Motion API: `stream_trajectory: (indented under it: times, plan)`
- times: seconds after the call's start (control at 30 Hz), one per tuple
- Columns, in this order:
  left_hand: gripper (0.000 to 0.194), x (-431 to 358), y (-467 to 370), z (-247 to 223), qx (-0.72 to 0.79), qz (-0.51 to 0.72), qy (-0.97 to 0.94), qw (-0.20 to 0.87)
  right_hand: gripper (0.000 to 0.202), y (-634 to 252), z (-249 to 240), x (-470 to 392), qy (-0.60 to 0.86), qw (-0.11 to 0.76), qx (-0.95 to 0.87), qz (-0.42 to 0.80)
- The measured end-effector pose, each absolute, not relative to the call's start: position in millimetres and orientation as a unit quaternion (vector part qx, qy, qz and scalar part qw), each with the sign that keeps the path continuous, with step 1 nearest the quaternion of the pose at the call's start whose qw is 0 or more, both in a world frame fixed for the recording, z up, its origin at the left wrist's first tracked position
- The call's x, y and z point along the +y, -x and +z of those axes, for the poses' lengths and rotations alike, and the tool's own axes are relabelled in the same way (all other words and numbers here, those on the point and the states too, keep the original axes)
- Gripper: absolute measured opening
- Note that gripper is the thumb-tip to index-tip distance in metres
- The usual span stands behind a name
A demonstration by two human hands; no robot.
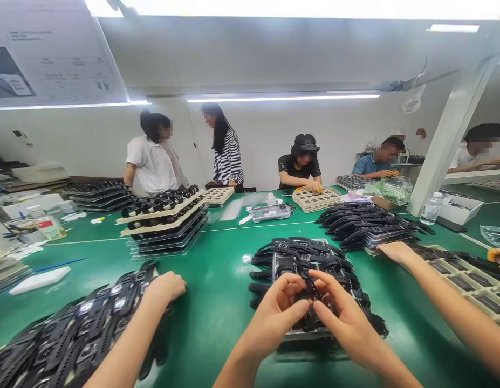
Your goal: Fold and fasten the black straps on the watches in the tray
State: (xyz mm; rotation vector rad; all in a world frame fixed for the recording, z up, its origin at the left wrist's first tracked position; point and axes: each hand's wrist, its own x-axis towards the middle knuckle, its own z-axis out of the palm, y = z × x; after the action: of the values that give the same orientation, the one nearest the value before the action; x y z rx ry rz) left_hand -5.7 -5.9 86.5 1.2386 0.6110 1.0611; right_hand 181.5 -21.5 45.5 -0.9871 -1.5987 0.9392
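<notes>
Both my hands meet over a clear tray (pixel 288 337) of black smartwatches with rubber straps (pixel 269 258) in front of me. Thumb and fingers of my left hand (pixel 276 315) are pinched on a black smartwatch (pixel 313 288). My right hand (pixel 342 318) grips the same watch from the other side, thumb tips nearly touching. Fingers hide most of the watch. More watches lie beneath and behind my hands.
Co-workers' hands rest on watch trays at left (pixel 169 285) and right (pixel 399 252). Stacked watch trays (pixel 164 223) stand at the back left, another watch stack (pixel 363 223) at the back right. A beige tray (pixel 456 277) and a bottle (pixel 431 209) are on the right.
</notes>
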Motion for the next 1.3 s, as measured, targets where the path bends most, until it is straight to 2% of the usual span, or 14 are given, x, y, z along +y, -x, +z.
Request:
stream_trajectory:
  times: [0.07, 0.2, 0.3, 0.43, 0.5, 0.7, 0.83, 0.97, 1.2, 1.3]
  plan:
    - [0.037, 5.6, 10.1, 97.1, 0.251, 0.449, -0.563, 0.647, 0.044, -174.8, 55.0, -12.5, 0.394, 0.494, -0.671, 0.387]
    - [0.039, 34.2, 19.7, 115.9, 0.241, 0.416, -0.598, 0.641, 0.024, -161.5, 71.4, 15.3, 0.353, 0.536, -0.657, 0.395]
    - [0.035, 58.2, 25.6, 126.3, 0.252, 0.399, -0.650, 0.596, 0.018, -156.3, 79.7, 40.0, 0.350, 0.568, -0.636, 0.388]
    - [0.019, 82.7, 24.5, 133.8, 0.284, 0.428, -0.695, 0.503, 0.022, -151.6, 87.7, 68.9, 0.344, 0.594, -0.615, 0.388]
    - [0.016, 88.9, 19.3, 134.4, 0.291, 0.448, -0.687, 0.492, 0.024, -149.6, 90.9, 78.3, 0.341, 0.601, -0.607, 0.393]
    - [0.035, 94.2, 5.2, 128.0, 0.303, 0.493, -0.646, 0.498, 0.032, -152.7, 97.6, 84.4, 0.337, 0.627, -0.520, 0.472]
    - [0.031, 95.9, 9.6, 122.1, 0.339, 0.501, -0.638, 0.476, 0.038, -156.0, 98.2, 83.8, 0.325, 0.632, -0.476, 0.519]
    - [0.028, 96.2, 17.5, 118.7, 0.345, 0.479, -0.647, 0.482, 0.036, -156.3, 96.5, 84.9, 0.312, 0.592, -0.495, 0.554]
    - [0.037, 101.9, 20.5, 114.0, 0.340, 0.467, -0.654, 0.489, 0.037, -165.0, 97.7, 86.2, 0.340, 0.560, -0.534, 0.535]
    - [0.031, 102.1, 18.7, 113.5, 0.371, 0.464, -0.659, 0.462, 0.036, -165.0, 97.4, 85.6, 0.345, 0.559, -0.538, 0.529]
